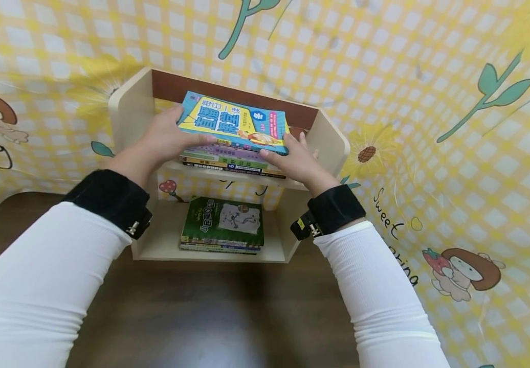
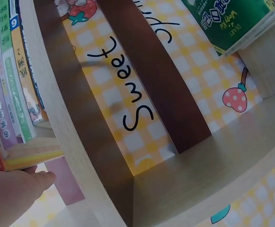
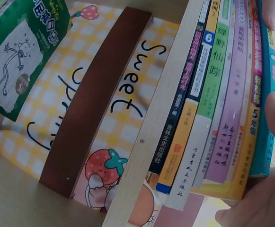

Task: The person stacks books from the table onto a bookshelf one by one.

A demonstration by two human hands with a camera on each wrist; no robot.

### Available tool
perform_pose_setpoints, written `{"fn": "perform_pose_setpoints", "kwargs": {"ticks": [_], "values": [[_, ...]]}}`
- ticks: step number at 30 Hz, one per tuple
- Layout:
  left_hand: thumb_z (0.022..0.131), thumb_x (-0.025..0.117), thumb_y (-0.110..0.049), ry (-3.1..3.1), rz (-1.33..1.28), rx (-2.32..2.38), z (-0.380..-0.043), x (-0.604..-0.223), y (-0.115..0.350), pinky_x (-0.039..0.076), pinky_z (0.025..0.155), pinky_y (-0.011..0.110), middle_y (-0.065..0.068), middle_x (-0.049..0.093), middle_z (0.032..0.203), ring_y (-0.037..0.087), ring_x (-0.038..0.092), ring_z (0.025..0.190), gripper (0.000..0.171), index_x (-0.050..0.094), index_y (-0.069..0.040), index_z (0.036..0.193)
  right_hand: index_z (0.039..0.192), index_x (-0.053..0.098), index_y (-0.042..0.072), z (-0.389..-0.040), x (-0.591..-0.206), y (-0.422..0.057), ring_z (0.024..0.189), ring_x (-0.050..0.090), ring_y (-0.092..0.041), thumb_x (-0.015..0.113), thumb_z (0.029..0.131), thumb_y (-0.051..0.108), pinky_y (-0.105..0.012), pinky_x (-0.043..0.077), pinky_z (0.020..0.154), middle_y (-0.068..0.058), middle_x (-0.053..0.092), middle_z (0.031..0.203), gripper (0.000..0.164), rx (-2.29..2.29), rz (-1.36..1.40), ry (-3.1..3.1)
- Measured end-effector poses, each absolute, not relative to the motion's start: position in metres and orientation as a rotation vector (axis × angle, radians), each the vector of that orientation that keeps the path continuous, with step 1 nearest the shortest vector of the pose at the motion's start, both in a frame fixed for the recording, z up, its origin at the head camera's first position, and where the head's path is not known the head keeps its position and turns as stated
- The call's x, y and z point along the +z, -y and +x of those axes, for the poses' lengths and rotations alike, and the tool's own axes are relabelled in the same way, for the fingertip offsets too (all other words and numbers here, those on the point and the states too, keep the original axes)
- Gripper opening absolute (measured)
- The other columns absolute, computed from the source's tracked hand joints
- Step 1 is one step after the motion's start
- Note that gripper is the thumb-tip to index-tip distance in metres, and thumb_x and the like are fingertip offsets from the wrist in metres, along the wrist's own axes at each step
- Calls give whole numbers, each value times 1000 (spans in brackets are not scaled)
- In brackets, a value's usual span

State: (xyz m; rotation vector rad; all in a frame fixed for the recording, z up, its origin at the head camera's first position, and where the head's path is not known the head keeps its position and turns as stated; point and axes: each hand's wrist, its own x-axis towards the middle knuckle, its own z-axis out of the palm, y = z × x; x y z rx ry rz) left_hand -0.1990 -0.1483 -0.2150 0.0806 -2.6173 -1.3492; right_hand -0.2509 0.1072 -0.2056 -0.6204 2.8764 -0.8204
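A blue and yellow book (image 1: 228, 120) tops a stack of books (image 1: 228, 153) on the upper shelf. My left hand (image 1: 166, 135) grips its left end, with the thumb along the front edge. At the opposite end my right hand (image 1: 297, 161) grips the same book, its thumb at the front corner. From the right wrist view, the thumb presses the teal spine (image 3: 265, 156); purple, green and black spines lie beneath it. Left-hand fingers (image 2: 38, 182) reach past the stack's end in the left wrist view.
The small cream shelf unit (image 1: 131, 110) has raised side panels and brown back strips. A green-covered stack of books (image 1: 221, 225) lies on its lower shelf. Yellow checked cloth (image 1: 407, 76) hangs behind and to the right, above a dark wooden floor (image 1: 210, 306).
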Motion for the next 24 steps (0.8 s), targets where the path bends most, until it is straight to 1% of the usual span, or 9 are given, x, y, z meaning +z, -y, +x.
{"fn": "perform_pose_setpoints", "kwargs": {"ticks": [6, 9, 15, 18, 21, 24], "values": [[81, 72, -52, 2638, 79, -1307, -199, -214, 148, 37, 102, 47, 16, 47, 134, 31, 45, 117, 86, 36, -10, 147, 155, 18, 15, -249, -203, -108, 147, -16, -19, 52, 95, 51, -55, -15, 114, -3, 13, 162, 78, -826, -618, -2887], [81, 71, -53, 2643, 101, -1303, -198, -213, 146, 37, 104, 47, 17, 45, 137, 31, 43, 120, 90, 31, -11, 150, 155, 18, 14, -248, -202, -110, 147, -15, -20, 52, 95, 52, -55, -13, 114, -4, 14, 162, 80, -806, -625, -2906], [81, 70, -54, 2645, 98, -1310, -200, -214, 138, 31, 110, 48, 17, 31, 151, 34, 35, 131, 102, 15, -10, 155, 155, 19, 14, -250, -205, -117, 147, -15, -22, 52, 96, 50, -55, -12, 115, -3, 15, 162, 77, -804, -621, -2926], [81, 71, -53, 2640, 84, -1316, -201, -216, 135, 31, 111, 48, 17, 28, 153, 35, 35, 133, 104, 11, -10, 156, 155, 19, 14, -253, -208, -119, 147, -15, -23, 52, 96, 49, -56, -11, 115, -3, 14, 162, 77, -829, -616, -2923], [82, 70, -54, 2646, 97, -1305, -202, -216, 137, 30, 111, 49, 17, 26, 154, 36, 33, 135, 106, 9, -11, 156, 154, 23, 14, -257, -211, -116, 147, -14, -25, 54, 95, 48, -56, -10, 115, -4, 15, 162, 75, -873, -642, -2907], [82, 70, -54, 2644, 97, -1295, -203, -217, 140, 32, 110, 50, 18, 28, 152, 37, 34, 133, 104, 12, -10, 156, 152, 28, 15, -260, -212, -113, 147, -13, -27, 56, 95, 47, -56, -10, 115, -4, 18, 161, 71, -916, -671, -2894]]}}
